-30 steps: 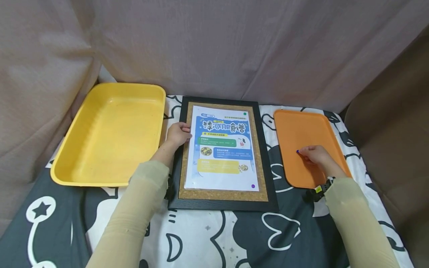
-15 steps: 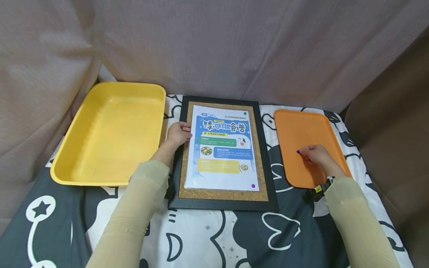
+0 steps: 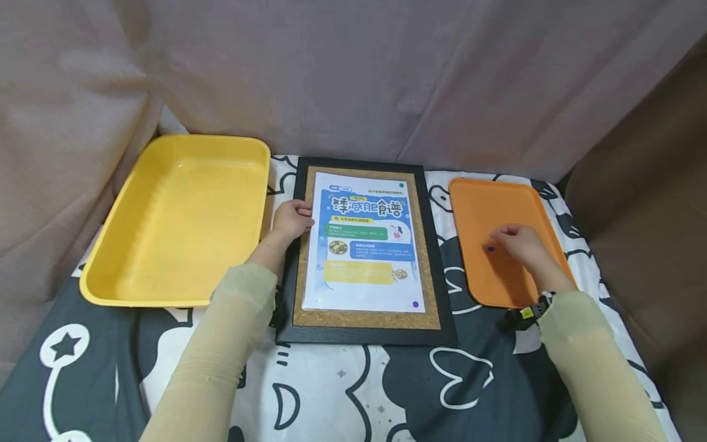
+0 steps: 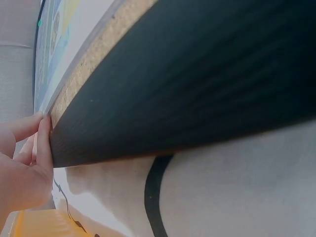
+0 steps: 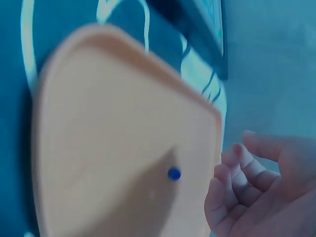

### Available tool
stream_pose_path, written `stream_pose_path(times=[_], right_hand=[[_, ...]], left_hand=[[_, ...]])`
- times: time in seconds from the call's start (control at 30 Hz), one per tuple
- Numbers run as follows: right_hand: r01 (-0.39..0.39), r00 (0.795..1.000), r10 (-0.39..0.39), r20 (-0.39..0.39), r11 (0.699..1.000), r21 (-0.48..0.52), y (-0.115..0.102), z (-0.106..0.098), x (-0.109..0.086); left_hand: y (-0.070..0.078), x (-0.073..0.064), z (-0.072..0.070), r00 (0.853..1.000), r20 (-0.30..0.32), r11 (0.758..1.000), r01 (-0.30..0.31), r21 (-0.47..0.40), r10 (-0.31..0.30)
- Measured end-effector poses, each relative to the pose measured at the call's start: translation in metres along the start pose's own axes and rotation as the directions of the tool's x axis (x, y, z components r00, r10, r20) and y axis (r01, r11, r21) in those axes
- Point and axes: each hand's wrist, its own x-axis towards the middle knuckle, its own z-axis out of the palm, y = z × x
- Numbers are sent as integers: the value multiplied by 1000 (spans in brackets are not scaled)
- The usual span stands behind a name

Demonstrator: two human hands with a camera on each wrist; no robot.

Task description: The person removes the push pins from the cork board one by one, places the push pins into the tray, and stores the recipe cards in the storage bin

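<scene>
A laminated sheet (image 3: 361, 294) printed with a blue poster lies on a black-framed cork board (image 3: 364, 336). My left hand (image 3: 289, 222) pinches the sheet's left edge between thumb and finger, beside the frame; the left wrist view shows the fingertips meeting there. A green thumbtack (image 3: 401, 185) sits at the sheet's top right corner and a purple thumbtack (image 3: 415, 304) at its bottom right. On the orange tray (image 3: 480, 202) rests a small blue thumbtack (image 5: 174, 173). Just above it hovers my right hand (image 3: 519, 241), fingers loosely bent, thumb apart and holding nothing.
A large yellow tray (image 3: 188, 215) stands left of the board. Everything lies on a patterned black-and-white cloth (image 3: 326, 393). Grey fabric (image 3: 353, 73) hangs behind, and a brown surface (image 3: 652, 202) borders the right side.
My right hand has lifted slightly off the blue thumbtack, which stays on the orange tray. The left hand keeps its place at the sheet's edge. The head view has shifted slightly.
</scene>
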Motion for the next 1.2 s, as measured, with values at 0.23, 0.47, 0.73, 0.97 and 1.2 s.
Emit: stream_pose_path(times=[0.23,0.47,0.73,0.97,1.2], right_hand=[[159,987,-156,39,985,-71,-23,26,-13],[288,946,-274,170,956,-61,-36,58,-32],[427,867,-389,310,902,-60,-36,94,-48],[500,828,-422,369,854,-143,-42,111,-62],[488,839,-400,367,853,-185,-47,117,-68]], left_hand=[[-1,-1,-2,1000,9,1000,7,-14,-6],[-1,-2,-2,1000,10,1000,3,-14,-3],[-1,0,-1,1000,7,1000,-1,-8,1],[0,-2,-1,1000,6,1000,-5,-9,5],[0,-3,-1,1000,2,1000,-15,-8,15]])
